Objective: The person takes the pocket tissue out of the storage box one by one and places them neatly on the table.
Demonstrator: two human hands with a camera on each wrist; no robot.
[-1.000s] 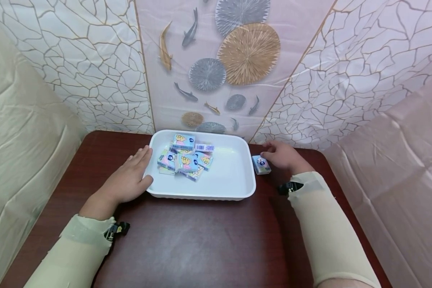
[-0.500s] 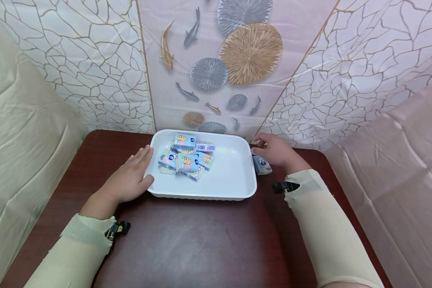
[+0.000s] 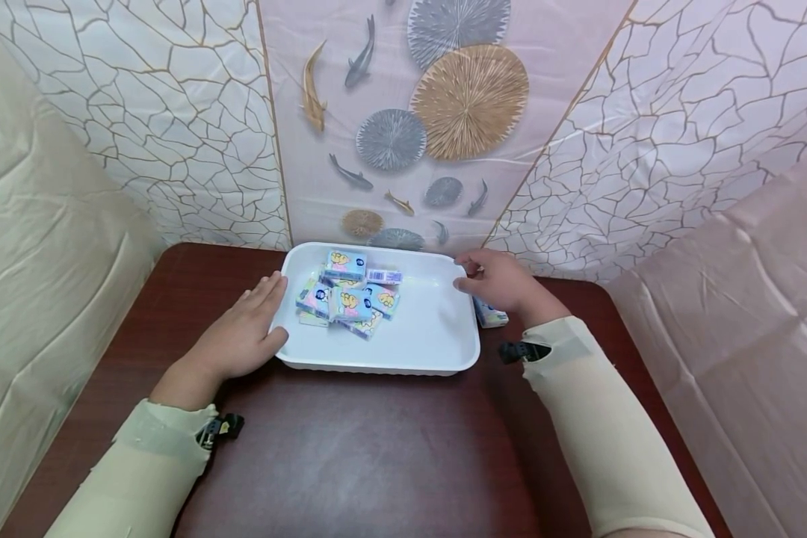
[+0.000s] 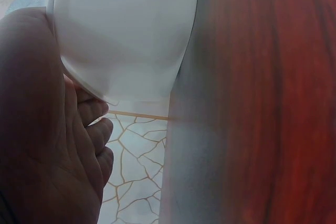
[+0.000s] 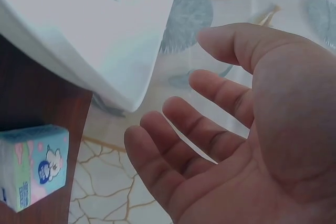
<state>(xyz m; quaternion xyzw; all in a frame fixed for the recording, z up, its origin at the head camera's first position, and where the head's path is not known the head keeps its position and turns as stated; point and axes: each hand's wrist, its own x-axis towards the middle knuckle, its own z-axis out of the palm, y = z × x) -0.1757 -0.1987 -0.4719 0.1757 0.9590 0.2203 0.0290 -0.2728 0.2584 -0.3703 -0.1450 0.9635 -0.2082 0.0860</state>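
A white rectangular tray (image 3: 437,329) stands at the back of the table. Several small blue, pastel-printed packs (image 3: 350,302), which look like pocket tissues, lie heaped in its left half. My left hand (image 3: 238,336) rests against the tray's left rim, fingers straight; the left wrist view has the palm beside the tray wall. At the tray's right rim hovers my right hand (image 3: 501,284), its fingers loosely bent and holding nothing in the right wrist view. One more pack (image 5: 39,161) lies on the table just right of the tray, partly covered by the right hand in the head view.
The dark red-brown wooden table (image 3: 350,448) extends in front of the tray. A patterned cloth wall (image 3: 390,187) rises close behind, and plain cloth (image 3: 726,314) hangs on both sides.
My right hand has moved left, from beside the loose pack to the tray's right rim. That pack stays on the table. The left hand has hardly moved.
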